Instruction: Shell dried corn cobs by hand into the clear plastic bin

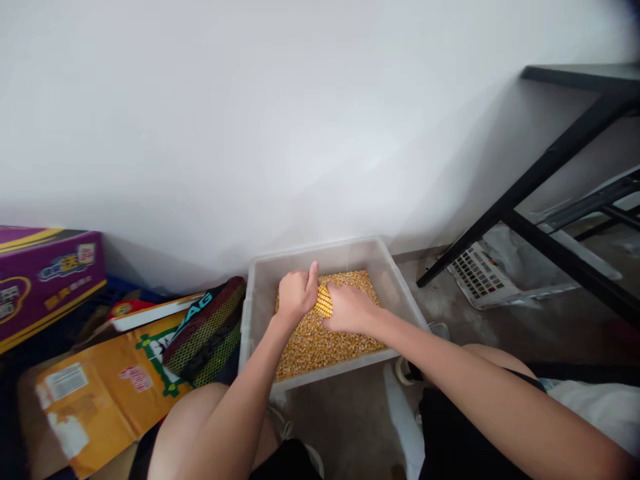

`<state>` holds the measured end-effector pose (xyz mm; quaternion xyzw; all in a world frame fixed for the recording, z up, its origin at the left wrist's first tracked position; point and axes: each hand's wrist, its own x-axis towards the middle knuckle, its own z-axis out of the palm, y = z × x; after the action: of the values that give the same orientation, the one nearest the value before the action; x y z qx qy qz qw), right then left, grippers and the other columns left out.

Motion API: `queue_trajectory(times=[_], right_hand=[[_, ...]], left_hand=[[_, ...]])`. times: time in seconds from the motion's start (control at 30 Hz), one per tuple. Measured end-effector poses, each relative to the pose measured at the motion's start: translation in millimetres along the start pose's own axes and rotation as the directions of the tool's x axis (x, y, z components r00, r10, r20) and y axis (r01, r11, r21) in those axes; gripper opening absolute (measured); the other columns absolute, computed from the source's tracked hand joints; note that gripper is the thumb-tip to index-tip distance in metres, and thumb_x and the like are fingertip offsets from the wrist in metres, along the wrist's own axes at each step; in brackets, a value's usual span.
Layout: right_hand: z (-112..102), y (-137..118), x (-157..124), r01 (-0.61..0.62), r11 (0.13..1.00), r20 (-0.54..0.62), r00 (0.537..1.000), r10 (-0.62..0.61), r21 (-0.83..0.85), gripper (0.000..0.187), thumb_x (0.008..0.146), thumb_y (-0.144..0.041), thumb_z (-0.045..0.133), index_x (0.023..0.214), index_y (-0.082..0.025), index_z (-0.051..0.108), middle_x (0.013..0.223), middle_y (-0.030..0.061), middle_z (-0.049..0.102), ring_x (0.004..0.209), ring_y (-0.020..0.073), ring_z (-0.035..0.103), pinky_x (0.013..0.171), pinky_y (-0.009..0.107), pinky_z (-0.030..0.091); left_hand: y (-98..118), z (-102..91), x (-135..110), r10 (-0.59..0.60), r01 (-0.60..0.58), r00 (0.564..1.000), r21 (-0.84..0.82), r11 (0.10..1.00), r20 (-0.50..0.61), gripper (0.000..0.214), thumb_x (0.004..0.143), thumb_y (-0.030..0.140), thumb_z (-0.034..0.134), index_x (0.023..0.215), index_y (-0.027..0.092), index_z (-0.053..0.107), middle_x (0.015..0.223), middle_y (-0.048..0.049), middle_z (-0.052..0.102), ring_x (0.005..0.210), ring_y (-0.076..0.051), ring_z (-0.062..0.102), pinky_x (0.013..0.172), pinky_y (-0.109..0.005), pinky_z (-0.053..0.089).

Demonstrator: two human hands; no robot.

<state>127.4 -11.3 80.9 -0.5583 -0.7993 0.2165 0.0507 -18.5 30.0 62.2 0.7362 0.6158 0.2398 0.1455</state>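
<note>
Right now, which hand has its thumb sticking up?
The left hand: its thumb stands up beside the corn cob, while the right hand lies over the cob.

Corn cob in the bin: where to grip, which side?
Probably around its rounded barrel, from above, with the left hand and right hand on either side, as they are now. The rounded shape suits a wrapped grip. It sits low over the corn kernels in the plastic bin, so there's little room underneath.
</note>
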Motion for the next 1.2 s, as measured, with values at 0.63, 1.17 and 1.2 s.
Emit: queue_trajectory(times=[0.63,1.17,1.2], right_hand=[[-8.4,24.2,3.0,0.011,0.998,0.08,0.997,-0.016,0.066,0.05,0.057,-0.04,0.07,0.1,-0.02,0.055,0.091,0.0071,0.065,0.076,0.0225,0.062,0.054,0.027,0.037],[-17.0,35.5,-1.1,-0.091,0.823,0.171,0.985,-0.007,0.56,0.046,0.056,-0.032,0.072,0.099,-0.022,0.059,0.082,-0.0007,0.062,0.069,0.0158,0.056,0.055,0.026,0.042],[-17.2,35.5,-1.2,-0.094,0.815,0.185,0.983,-0.016,0.572,0.046,0.056,-0.031,0.073,0.099,-0.022,0.059,0.082,-0.0007,0.062,0.07,0.0157,0.056,0.054,0.025,0.042]], left_hand=[[-3.7,0.8,3.4,-0.092,0.125,0.991,-0.46,0.879,0.095,0.053,0.084,0.054,0.04,0.067,0.014,0.07,0.057,-0.0044,0.062,0.064,-0.019,0.058,0.066,-0.026,0.039],[-5.9,-15.6,-6.1,0.026,0.248,0.944,-0.762,0.598,0.328,0.054,0.067,0.035,0.071,0.115,0.014,0.059,0.085,-0.0061,0.062,0.072,-0.014,0.059,0.064,-0.029,0.055],[-6.2,-15.5,-6.2,0.018,0.242,0.948,-0.755,0.61,0.318,0.053,0.066,0.035,0.072,0.112,0.013,0.06,0.083,-0.0059,0.061,0.07,-0.014,0.059,0.061,-0.029,0.055]])
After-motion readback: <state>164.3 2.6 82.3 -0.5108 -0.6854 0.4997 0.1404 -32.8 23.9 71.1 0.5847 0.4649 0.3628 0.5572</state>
